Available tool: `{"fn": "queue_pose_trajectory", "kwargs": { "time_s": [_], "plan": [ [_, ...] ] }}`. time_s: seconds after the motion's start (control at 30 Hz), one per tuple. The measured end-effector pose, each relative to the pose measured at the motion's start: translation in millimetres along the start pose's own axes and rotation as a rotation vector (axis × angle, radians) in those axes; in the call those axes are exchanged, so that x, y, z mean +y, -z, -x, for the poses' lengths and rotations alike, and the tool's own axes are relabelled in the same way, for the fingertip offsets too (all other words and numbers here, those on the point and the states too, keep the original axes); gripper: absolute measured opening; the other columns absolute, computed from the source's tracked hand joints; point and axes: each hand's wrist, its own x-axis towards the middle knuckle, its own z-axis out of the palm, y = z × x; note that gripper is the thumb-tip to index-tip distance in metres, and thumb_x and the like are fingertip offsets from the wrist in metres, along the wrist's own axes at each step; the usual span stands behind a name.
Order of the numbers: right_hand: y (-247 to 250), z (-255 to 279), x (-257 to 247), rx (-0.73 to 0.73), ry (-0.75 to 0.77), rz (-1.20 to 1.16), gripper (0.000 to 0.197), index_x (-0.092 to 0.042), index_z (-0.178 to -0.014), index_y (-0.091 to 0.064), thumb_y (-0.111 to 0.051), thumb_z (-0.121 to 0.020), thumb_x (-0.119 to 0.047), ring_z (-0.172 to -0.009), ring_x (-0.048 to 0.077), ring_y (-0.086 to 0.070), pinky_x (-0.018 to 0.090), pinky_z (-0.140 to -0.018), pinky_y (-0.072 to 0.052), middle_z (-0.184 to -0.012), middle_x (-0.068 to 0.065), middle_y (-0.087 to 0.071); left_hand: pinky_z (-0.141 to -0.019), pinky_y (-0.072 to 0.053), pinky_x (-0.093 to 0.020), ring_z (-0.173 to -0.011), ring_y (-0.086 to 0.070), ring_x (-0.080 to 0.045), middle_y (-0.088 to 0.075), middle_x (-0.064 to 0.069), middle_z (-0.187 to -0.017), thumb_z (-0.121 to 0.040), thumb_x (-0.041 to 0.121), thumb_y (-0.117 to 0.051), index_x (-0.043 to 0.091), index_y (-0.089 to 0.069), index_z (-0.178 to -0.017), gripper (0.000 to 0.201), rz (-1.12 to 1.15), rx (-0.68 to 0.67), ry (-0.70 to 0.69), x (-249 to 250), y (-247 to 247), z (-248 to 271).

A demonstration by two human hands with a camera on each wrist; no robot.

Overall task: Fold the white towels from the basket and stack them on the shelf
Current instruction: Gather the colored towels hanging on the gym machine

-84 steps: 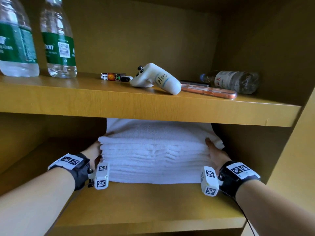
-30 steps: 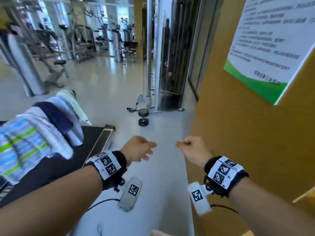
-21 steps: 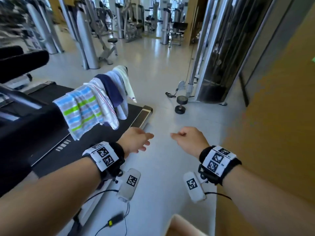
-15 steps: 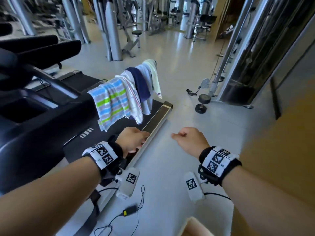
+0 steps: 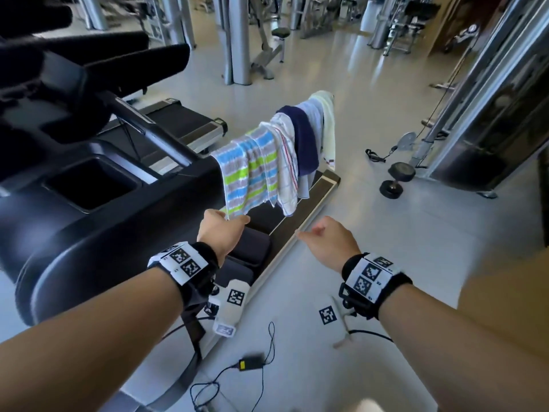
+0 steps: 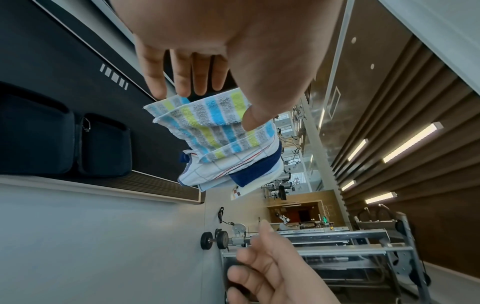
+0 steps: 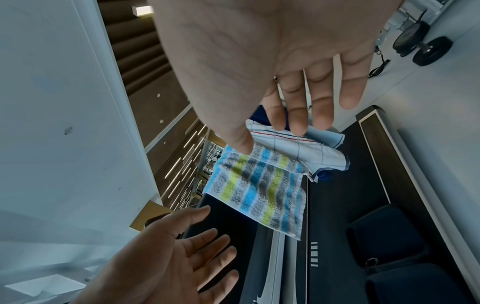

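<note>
No white towel, basket or shelf shows in any view. Several towels hang over a treadmill rail: a blue, green and grey striped towel [image 5: 249, 171] nearest me, then a white checked towel [image 5: 285, 162], a navy towel [image 5: 303, 138] and pale ones behind. My left hand [image 5: 221, 230] is at the lower corner of the striped towel [image 6: 207, 127], fingers straight and thumb apart, holding nothing. In the right wrist view this left hand [image 7: 182, 246] lies spread, short of the striped towel [image 7: 259, 185]. My right hand [image 5: 315, 233] hangs empty to the right, fingers relaxed.
A black treadmill [image 5: 104, 203] fills the left, with two dark cases [image 5: 249, 257] on its belt. A dumbbell [image 5: 396, 179] and a charger with its cable [image 5: 249, 362] lie on the grey floor. A wooden cabinet side [image 5: 505, 307] stands at the right. Gym machines stand behind.
The view has swung from the shelf with the white towel stack to the treadmill. Both hands have left the stack, and the left one has come up to the striped towel.
</note>
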Motion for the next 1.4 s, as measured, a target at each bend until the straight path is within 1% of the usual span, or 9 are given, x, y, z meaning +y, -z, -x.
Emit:
{"fn": "queue_pose_trajectory", "kwargs": {
  "time_s": [0.13,0.3,0.43,0.57,0.73,0.8,1.03,1.23,1.4],
  "plan": [
    [0,-39,-9,0.012,0.014,-0.02,0.047,-0.02,-0.107,-0.059,-0.075,-0.087,-0.059,-0.097,0.017,-0.062,0.032,-0.08,-0.043,-0.099,-0.006,-0.065,-0.1,-0.054,-0.041,-0.122,-0.059,-0.024,-0.055,-0.005,-0.14,-0.084,0.048,-0.08,0.009,-0.042,-0.151,0.086,0.018,0.063,-0.025,10,-9,-23],
    [11,-103,-17,0.02,0.069,-0.08,0.065,-0.019,-0.118,-0.055,-0.08,-0.079,-0.064,-0.104,0.016,-0.059,0.031,-0.084,-0.042,-0.111,-0.005,-0.059,-0.068,-0.049,-0.028,-0.093,-0.059,-0.008,-0.056,0.005,-0.112,-0.083,0.048,-0.081,0.009,-0.044,-0.141,0.079,0.059,0.106,-0.048,26,-33,-54],
    [24,-168,-27,0.061,0.107,-0.142,0.056,-0.024,-0.1,-0.056,-0.086,-0.073,-0.062,-0.098,0.014,-0.06,0.033,-0.085,-0.046,-0.103,-0.008,-0.058,-0.096,-0.057,-0.041,-0.118,-0.061,-0.023,-0.054,0.002,-0.135,-0.082,0.05,-0.083,0.011,-0.04,-0.148,0.089,0.054,0.119,0.003,39,-56,-78],
    [37,-235,-42,0.046,0.065,-0.172,0.117,-0.015,-0.154,-0.04,-0.085,-0.064,-0.073,-0.14,0.022,-0.048,0.043,-0.115,-0.043,-0.154,0.003,-0.045,-0.075,-0.053,-0.031,-0.104,-0.062,-0.014,-0.058,0.007,-0.115,-0.081,0.05,-0.085,0.019,-0.046,-0.124,0.065,0.041,0.12,-0.001,46,-81,-99],
    [40,-301,-64,0.022,0.075,-0.174,0.138,-0.023,-0.163,-0.027,-0.082,-0.052,-0.083,-0.152,0.023,-0.036,0.049,-0.123,-0.035,-0.167,0.001,-0.031,-0.081,-0.06,-0.037,-0.101,-0.065,-0.015,-0.063,0.005,-0.111,-0.078,0.051,-0.088,0.021,-0.05,-0.12,0.065,0.053,0.129,-0.016,61,-112,-118],
    [37,-320,-70,-0.005,0.069,-0.188,0.141,-0.024,-0.165,-0.023,-0.083,-0.051,-0.082,-0.154,0.023,-0.034,0.05,-0.125,-0.033,-0.169,0.0,-0.03,-0.066,-0.058,-0.026,-0.086,-0.069,-0.003,-0.065,0.005,-0.106,-0.076,0.047,-0.091,0.02,-0.052,-0.117,0.063,0.066,0.139,-0.043,68,-122,-124],
    [19,-347,-82,-0.054,0.122,-0.154,0.101,-0.021,-0.154,-0.035,-0.086,-0.074,-0.057,-0.134,0.028,-0.055,0.049,-0.113,-0.047,-0.151,0.001,-0.052,-0.052,-0.043,-0.007,-0.072,-0.059,0.016,-0.063,0.014,-0.095,-0.072,0.05,-0.093,0.028,-0.051,-0.1,0.055,0.045,0.133,-0.107,79,-149,-144],
    [18,-352,-84,-0.11,0.247,-0.124,0.044,-0.016,-0.102,-0.053,-0.079,-0.08,-0.043,-0.09,0.028,-0.065,0.039,-0.073,-0.051,-0.097,0.004,-0.066,-0.062,-0.045,-0.023,-0.079,-0.062,-0.006,-0.064,0.009,-0.093,-0.072,0.054,-0.091,0.026,-0.052,-0.098,0.054,-0.01,0.138,-0.108,86,-167,-162],
    [25,-351,-93,-0.337,0.293,-0.151,0.044,-0.009,-0.086,-0.063,-0.087,-0.068,-0.041,-0.077,0.02,-0.061,0.041,-0.078,-0.052,-0.079,-0.001,-0.06,-0.056,-0.039,-0.027,-0.065,-0.05,-0.01,-0.056,0.006,-0.082,-0.061,0.069,-0.089,0.021,-0.05,-0.087,0.067,0.0,0.137,-0.078,95,-180,-171]
  ]
}}
